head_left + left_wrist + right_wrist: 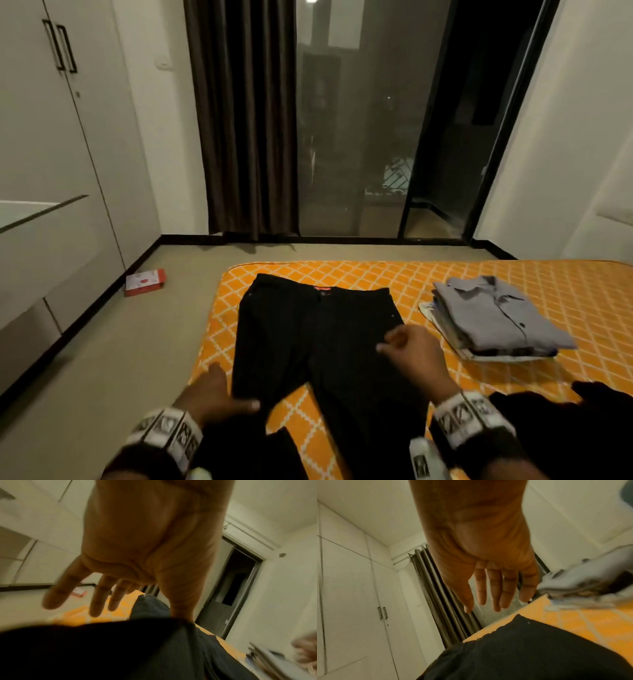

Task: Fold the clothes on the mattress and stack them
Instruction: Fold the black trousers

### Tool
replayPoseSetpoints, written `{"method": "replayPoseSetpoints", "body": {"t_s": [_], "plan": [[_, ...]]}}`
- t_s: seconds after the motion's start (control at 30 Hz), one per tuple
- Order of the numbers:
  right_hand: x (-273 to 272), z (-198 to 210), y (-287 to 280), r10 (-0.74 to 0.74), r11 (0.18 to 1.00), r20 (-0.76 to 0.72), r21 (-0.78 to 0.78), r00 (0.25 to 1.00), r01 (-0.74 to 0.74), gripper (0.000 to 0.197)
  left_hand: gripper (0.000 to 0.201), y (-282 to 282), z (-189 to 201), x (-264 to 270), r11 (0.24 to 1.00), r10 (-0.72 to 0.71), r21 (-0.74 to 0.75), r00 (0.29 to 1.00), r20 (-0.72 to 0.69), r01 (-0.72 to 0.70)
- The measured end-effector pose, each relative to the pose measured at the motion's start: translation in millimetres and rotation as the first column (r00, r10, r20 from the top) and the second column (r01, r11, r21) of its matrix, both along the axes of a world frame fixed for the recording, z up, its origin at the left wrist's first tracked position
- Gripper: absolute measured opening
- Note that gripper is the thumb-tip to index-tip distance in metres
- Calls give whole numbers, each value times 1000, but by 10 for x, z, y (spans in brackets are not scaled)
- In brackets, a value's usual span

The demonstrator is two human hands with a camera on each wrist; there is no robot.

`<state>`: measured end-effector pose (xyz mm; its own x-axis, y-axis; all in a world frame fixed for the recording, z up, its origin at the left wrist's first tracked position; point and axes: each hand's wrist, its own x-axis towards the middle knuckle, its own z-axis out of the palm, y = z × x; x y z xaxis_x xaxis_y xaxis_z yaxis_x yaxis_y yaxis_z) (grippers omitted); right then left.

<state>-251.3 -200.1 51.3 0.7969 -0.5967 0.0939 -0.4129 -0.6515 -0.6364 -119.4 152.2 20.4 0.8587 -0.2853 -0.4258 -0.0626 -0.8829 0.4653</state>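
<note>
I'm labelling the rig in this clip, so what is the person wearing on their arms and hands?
Both hands are bare: no gloves or rings show. The left hand and right hand each have a white wristband at the wrist, printed with square black-and-white markers. Below the bands, dark sleeves cover the forearms.

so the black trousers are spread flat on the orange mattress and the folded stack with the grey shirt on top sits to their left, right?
Not quite: the head view shows the folded stack, grey shirt on top, to the right of the black trousers, which do lie spread on the orange mattress.
</note>
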Motion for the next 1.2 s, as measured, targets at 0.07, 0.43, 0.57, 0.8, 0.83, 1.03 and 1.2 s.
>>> {"method": "replayPoseSetpoints", "body": {"t_s": [0.07, 0.43, 0.57, 0.8, 0.83, 1.03, 1.2], "plan": [[-335, -535, 36, -74, 996, -215, 36, 974, 83, 51, 130, 89, -233, -337, 1000, 18, -14, 993, -121, -20], [-770, -1210, -18, -230, 694, -336, 602, 913, 396, 59, 38, -61, -211, -969, 904, -212, 419, 939, 272, 83], [-677, -1171, 103, -247, 601, -191, 739, 950, 305, 32, 29, -116, -231, -899, 958, -122, 281, 965, 233, 53], [-724, -530, 251, -485, 397, 336, 907, 807, -140, 22, 34, -75, 161, -920, 219, 64, -772, 798, -599, -597], [-774, -427, 247, -465, 305, 354, 924, 811, -229, 26, 34, -54, 115, -885, 174, 25, -737, 751, -660, -653], [-858, -667, 88, -97, 816, -9, 571, 995, 84, 55, 70, 308, -1078, -589, 894, 266, -274, 911, -314, -355], [-893, -262, 244, -299, 951, 119, -46, 947, 306, 55, 108, 52, -492, -1095, 950, 295, -91, 955, -41, -297]]}}
